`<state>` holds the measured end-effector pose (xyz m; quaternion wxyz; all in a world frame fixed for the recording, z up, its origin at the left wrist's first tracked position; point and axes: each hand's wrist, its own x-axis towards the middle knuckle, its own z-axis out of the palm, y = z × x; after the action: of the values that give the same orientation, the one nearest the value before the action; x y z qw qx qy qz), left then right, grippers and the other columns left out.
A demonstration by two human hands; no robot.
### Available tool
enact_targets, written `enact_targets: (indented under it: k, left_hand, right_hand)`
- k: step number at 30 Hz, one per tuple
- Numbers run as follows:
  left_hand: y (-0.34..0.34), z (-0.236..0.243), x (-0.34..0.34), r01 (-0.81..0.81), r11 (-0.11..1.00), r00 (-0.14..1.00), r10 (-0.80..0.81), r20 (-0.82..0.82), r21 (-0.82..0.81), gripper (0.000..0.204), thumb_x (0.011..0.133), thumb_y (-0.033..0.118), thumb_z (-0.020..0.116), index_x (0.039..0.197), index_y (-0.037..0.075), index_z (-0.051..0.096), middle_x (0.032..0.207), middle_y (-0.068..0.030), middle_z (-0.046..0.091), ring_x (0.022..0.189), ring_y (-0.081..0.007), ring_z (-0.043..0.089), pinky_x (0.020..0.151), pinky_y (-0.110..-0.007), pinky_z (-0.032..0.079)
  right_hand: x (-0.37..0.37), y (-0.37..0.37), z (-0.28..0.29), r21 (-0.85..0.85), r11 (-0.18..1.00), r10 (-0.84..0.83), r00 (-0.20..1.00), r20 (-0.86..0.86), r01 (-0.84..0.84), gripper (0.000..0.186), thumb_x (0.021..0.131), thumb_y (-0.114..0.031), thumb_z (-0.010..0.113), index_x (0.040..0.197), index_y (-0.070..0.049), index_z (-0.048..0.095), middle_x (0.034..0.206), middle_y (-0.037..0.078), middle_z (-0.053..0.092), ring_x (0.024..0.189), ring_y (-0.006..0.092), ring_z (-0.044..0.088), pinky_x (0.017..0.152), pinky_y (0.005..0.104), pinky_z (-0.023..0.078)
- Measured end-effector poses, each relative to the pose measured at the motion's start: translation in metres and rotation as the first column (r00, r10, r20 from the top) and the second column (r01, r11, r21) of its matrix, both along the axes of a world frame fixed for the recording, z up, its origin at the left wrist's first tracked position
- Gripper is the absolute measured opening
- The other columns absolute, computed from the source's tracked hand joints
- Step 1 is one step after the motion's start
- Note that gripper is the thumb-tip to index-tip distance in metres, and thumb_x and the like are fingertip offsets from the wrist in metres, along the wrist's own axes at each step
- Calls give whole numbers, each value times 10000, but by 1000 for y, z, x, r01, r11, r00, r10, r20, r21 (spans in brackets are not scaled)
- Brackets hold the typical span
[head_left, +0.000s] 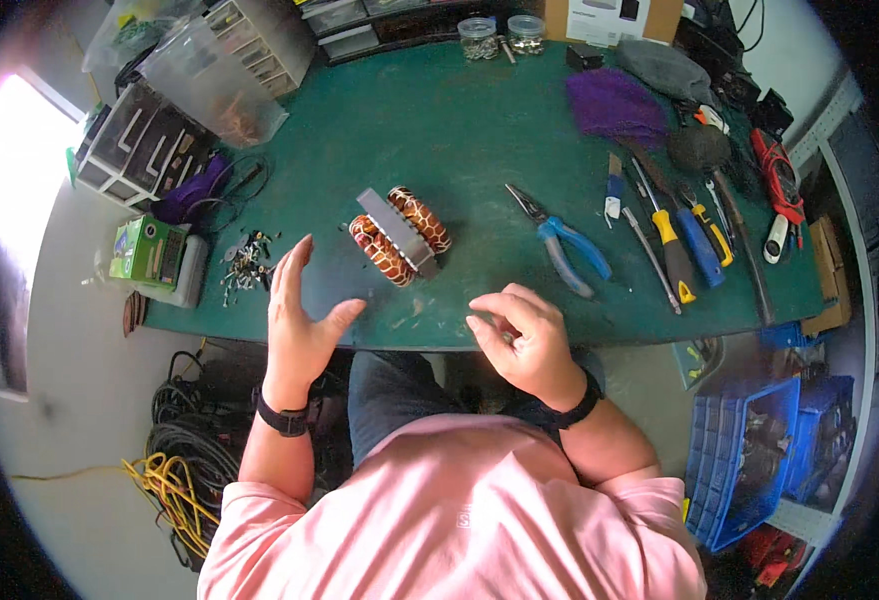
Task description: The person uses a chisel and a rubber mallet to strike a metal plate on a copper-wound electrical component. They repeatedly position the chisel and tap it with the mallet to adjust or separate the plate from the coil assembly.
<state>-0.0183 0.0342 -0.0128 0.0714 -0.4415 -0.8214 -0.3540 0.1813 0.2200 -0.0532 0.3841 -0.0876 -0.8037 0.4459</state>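
A motor stator (399,235), a grey laminated ring with orange-brown windings laced in white cord, lies tilted on the green workbench. My left hand (299,315) is raised at the bench's near edge, left of the stator and apart from it. Its fingers point up and its thumb stands away from them, with nothing held. To the right of the stator, my right hand (524,335) hovers over the near edge, fingers loosely curled. A small gap shows between its thumb and index finger, and I see nothing in it. Long-nose pliers (557,237) with blue handles lie beyond my right hand.
Several hand tools, including a yellow-black screwdriver (671,245) and a hammer (724,180), lie at the right. A pile of small screws (247,268) sits left, near a green box (147,252). Blue crates (744,455) stand below right; coiled cables (184,440) lie below left.
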Motion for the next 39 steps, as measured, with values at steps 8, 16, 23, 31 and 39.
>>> enact_targets:
  k: [8, 16, 23, 31, 39]
  left_hand:
    - [38, 12, 11, 48, 993, 998, -43, 49, -107, 986, 667, 306, 876, 1435, -46, 366, 1401, -249, 458, 1309, -368, 452, 1091, -417, 375]
    - [54, 14, 20, -16, 990, 996, 28, 82, -140, 987, 672, 262, 867, 1433, -73, 337, 1393, -278, 448, 1305, -391, 448, 1088, -407, 385]
    - [55, 6, 21, -2, 998, 998, 6, 67, -55, 901, 677, 183, 846, 1403, -46, 365, 1335, -243, 502, 1255, -372, 497, 1061, -402, 404]
    - [49, -3, 22, -2, 1000, 996, 3, 84, -6, 898, 694, 219, 856, 1390, -47, 356, 1327, -260, 490, 1233, -388, 507, 1041, -414, 420]
    - [59, 8, 17, 51, 999, 998, -52, 38, 15, 868, 694, 256, 857, 1359, -55, 394, 1267, -265, 511, 1178, -413, 528, 999, -425, 448]
  right_hand:
    - [1, -1, 3, -5, 1000, 4, 1000, 7, -4, 136, 828, -85, 719, 930, -33, 646, 754, 110, 594, 593, 260, 581, 537, 357, 459]
    - [0, -1, 3, -7, 1000, 14, 1000, 21, -14, 140, 823, -63, 720, 935, -31, 643, 755, 110, 594, 584, 248, 579, 534, 346, 460]
    - [0, -3, 3, -41, 999, 14, 1000, 26, -13, 142, 822, -46, 714, 948, -34, 650, 742, 99, 582, 575, 222, 562, 525, 328, 447]
    - [0, -4, 2, -17, 1000, 3, 999, 33, -3, 133, 822, -35, 714, 942, -32, 656, 714, 80, 555, 548, 186, 526, 501, 304, 417]
    - [-3, -8, 7, -11, 1000, -3, 998, 58, 4, 129, 818, -16, 717, 932, -25, 660, 705, 70, 546, 546, 159, 518, 489, 283, 406]
